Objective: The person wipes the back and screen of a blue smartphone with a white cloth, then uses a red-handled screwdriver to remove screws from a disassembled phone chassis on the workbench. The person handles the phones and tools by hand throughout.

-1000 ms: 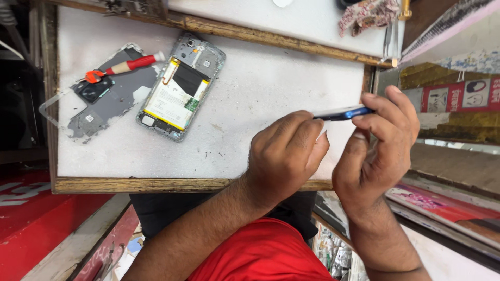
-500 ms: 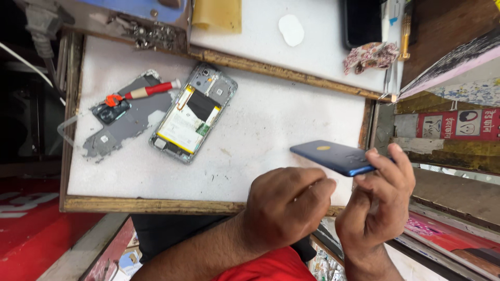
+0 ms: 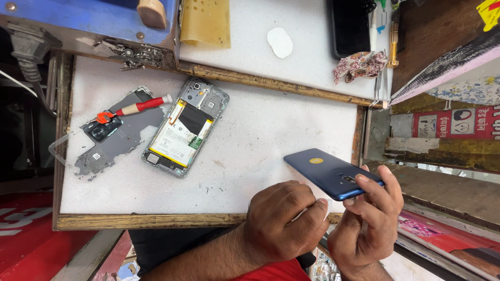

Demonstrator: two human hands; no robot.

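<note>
My right hand (image 3: 369, 224) holds a blue phone (image 3: 329, 171) by its near end, back side up, with a round yellow sticker and a camera lens showing. It hovers over the front right corner of the white work board (image 3: 271, 135). My left hand (image 3: 285, 221) is curled into a loose fist just below the phone's near edge; I cannot make out anything in its fingers. An opened phone (image 3: 183, 128) with its battery exposed lies on the board to the left.
A grey back cover (image 3: 112, 143) and a red-handled screwdriver (image 3: 136, 107) lie left of the opened phone. On the rear shelf are a black phone (image 3: 349, 26), a patterned cloth (image 3: 361, 65), tweezers (image 3: 382, 86) and a yellow sheet (image 3: 205, 22). Boxes stack at right.
The blue phone has turned from edge-on to back side up and risen slightly in my right hand. My left hand has stayed curled beside it.
</note>
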